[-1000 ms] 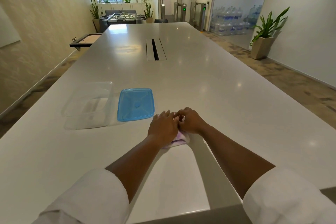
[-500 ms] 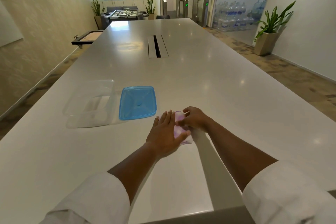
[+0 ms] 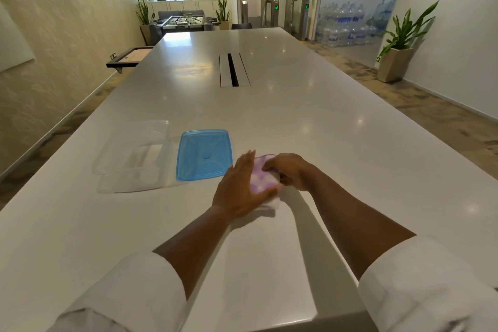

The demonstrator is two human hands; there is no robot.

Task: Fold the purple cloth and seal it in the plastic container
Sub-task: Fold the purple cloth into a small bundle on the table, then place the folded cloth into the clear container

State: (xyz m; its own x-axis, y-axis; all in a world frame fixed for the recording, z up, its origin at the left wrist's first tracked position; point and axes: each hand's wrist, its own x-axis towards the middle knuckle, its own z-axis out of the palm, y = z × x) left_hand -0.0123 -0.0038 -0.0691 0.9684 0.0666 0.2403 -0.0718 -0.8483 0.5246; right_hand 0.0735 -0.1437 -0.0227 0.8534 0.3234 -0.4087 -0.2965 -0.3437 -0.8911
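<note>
The purple and white cloth (image 3: 262, 176) is a small folded bundle between my two hands, near the table's front middle. My left hand (image 3: 240, 187) cups its left side and underside, thumb wrapped around its near edge. My right hand (image 3: 289, 170) pinches its right side with fingers curled over the top. The blue lid (image 3: 204, 154) lies flat just left of my hands. Further left stands the clear plastic container (image 3: 134, 155), open and with nothing in it.
A long white table (image 3: 310, 121) stretches ahead, with a cable slot (image 3: 233, 69) in its middle. Its near edge cuts across below my forearms. A potted plant (image 3: 398, 43) stands by the right wall, a foosball table (image 3: 183, 21) at the far end.
Both hands have lifted and shifted on the cloth: the left hand slid off its top to its left side, so more purple shows. The bundle looks raised and tighter.
</note>
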